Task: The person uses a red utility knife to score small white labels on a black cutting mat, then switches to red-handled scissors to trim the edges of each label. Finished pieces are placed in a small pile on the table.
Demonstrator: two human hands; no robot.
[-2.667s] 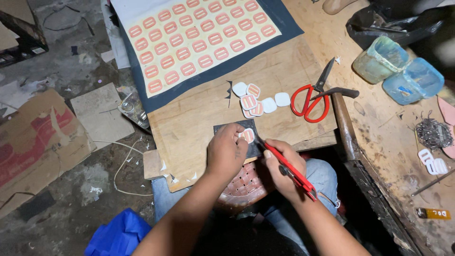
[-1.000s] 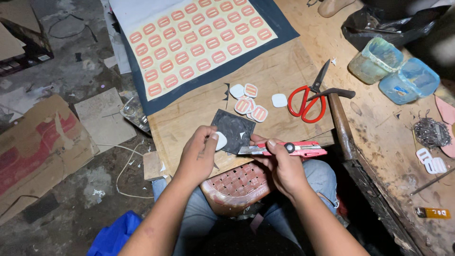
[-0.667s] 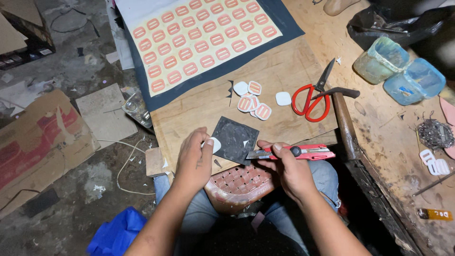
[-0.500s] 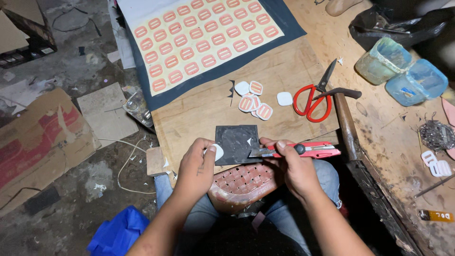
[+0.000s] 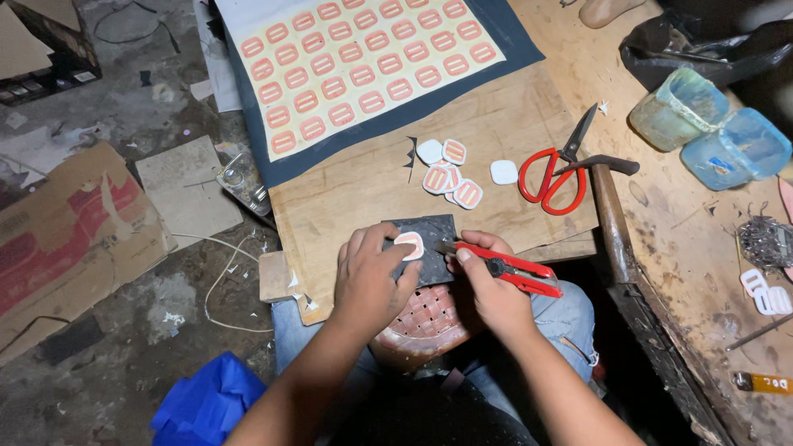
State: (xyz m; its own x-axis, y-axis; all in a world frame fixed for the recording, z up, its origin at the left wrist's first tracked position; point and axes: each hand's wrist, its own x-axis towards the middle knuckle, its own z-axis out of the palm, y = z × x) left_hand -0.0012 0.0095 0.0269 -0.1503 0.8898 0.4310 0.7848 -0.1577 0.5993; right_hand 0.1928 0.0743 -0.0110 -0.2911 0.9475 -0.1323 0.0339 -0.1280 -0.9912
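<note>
Both forearms enter from the bottom edge toward frame center. The left hand [image 5: 369, 279] lies palm-down, fingers curled and pressing. The right hand [image 5: 492, 285] is closed in a grip, thumb on top.

A small rounded patch [image 5: 410, 244], white with an orange-red border, lay flat on a dark square mat [image 5: 428, 248] at the board's near edge. Just to its right, my red utility knife [image 5: 504, 268] pointed left, its blade near the patch.
</note>
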